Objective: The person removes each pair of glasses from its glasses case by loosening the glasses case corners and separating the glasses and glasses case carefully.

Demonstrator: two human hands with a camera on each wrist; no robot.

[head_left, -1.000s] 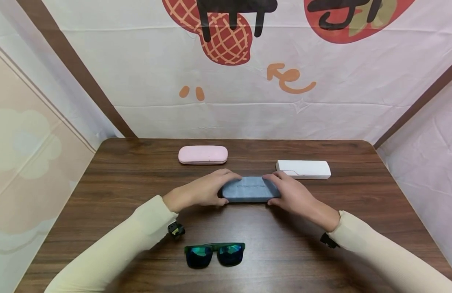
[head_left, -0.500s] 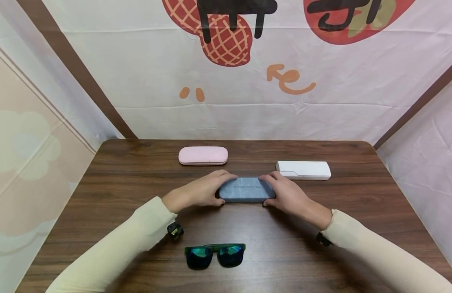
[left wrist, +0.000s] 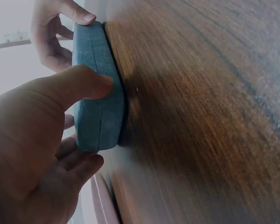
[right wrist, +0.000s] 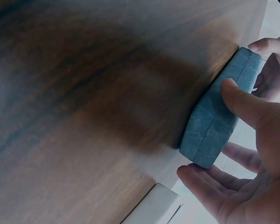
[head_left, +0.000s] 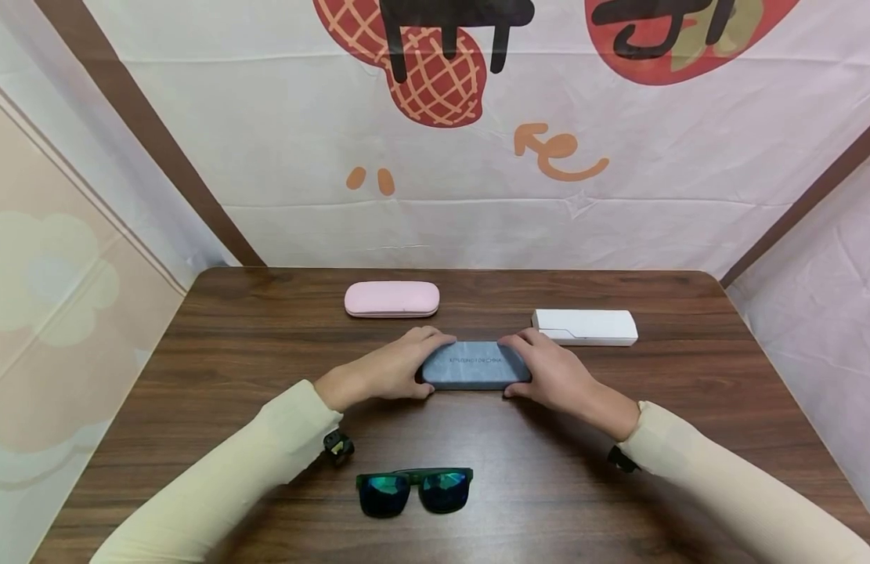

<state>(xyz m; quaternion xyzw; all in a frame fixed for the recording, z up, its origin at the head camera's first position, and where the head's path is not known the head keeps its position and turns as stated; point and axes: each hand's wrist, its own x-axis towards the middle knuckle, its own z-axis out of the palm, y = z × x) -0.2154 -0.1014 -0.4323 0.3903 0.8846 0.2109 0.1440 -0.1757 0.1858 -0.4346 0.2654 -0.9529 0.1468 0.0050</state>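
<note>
A blue-grey glasses case (head_left: 475, 365) with lettering on its lid lies closed near the middle of the table. My left hand (head_left: 392, 366) grips its left end, thumb on the near side and fingers around the far side. At the other end, my right hand (head_left: 557, 372) holds it the same way. In the left wrist view, the thumb of my left hand (left wrist: 42, 121) presses the case's side (left wrist: 95, 112), across its seam line. The right wrist view has the thumb of my right hand (right wrist: 261, 116) on that same long side of the case (right wrist: 214, 121).
Sunglasses (head_left: 443, 492) with blue-green mirrored lenses lie near the front of the wooden table (head_left: 547, 501). Behind the hands, a pink glasses case (head_left: 392, 298) stands to the left and a white case (head_left: 586, 326) to the right. A printed cloth (head_left: 477, 211) hangs behind the table.
The blue-grey case has shifted slightly left between both hands, mostly in the first half second. The sunglasses and the other cases stay where they were.
</note>
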